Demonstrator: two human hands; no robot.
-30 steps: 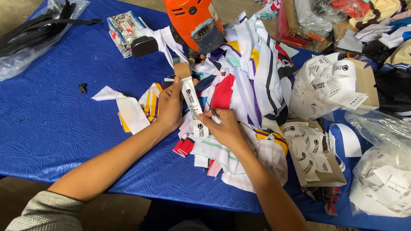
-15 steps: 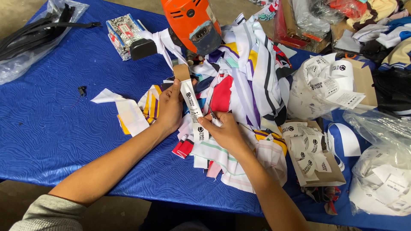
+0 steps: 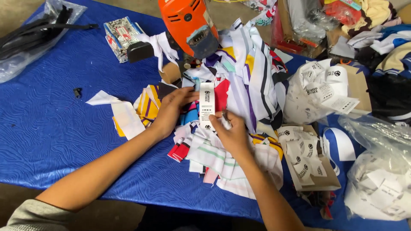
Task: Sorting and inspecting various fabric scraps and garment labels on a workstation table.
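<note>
Fingers of my left hand point(image 3: 171, 109) and right hand point(image 3: 229, 132) pinch a long white printed fabric label strip point(image 3: 206, 107) at frame centre, over striped cloth scraps point(image 3: 222, 158)

- Tablecloth point(image 3: 51, 137): deep blue with a wavy embossed pattern.
- Machine point(image 3: 188, 23), upper centre: orange with a grey-blue plate.
- Label strip point(image 3: 206, 106), centre: white with black print.
- Fabric scraps point(image 3: 252, 72): white with purple, black, yellow, red stripes.
- Cardboard point(image 3: 317, 179), lower right: brown.

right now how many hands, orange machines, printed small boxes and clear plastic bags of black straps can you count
bare hands: 2, left hand and right hand, both on a white woven label strip
orange machine: 1
printed small box: 1
clear plastic bag of black straps: 1
total: 5
</note>
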